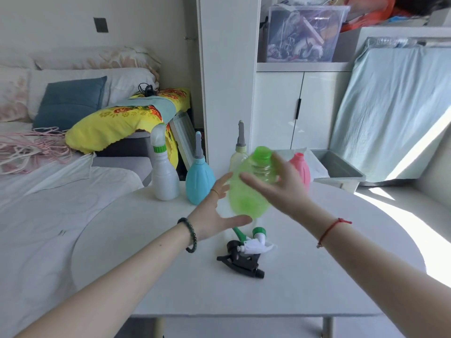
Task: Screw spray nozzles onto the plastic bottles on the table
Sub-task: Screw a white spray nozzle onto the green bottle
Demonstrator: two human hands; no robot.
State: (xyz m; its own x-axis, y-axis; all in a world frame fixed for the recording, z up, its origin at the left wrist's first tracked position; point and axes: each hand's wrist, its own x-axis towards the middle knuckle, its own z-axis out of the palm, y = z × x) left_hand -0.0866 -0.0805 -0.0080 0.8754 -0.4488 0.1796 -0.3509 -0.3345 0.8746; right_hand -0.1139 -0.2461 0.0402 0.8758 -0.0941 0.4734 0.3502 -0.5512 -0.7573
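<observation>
My right hand [280,191] grips a translucent green bottle [246,196] around its shoulder and holds it tilted above the white table [146,264]. The bottle has a green threaded cap. Beside the bottle's lower left, my left hand [214,213] is spread open with its thumb under the base. Just below the bottle, a black trigger nozzle [240,261] and a white trigger nozzle with a green collar [257,242] lie loose on the table. Along the far edge stand a white spray bottle [164,176], a blue bottle [199,176], a pale yellow bottle [240,152] and a pink bottle [301,167], partly hidden behind my right hand.
A bed with a yellow flowered pillow [117,125] and pink hangers [31,147] lies close on the left. A grey bin [341,169] stands behind the table's right side, in front of a white cabinet [302,106]. The table's front edge is near me.
</observation>
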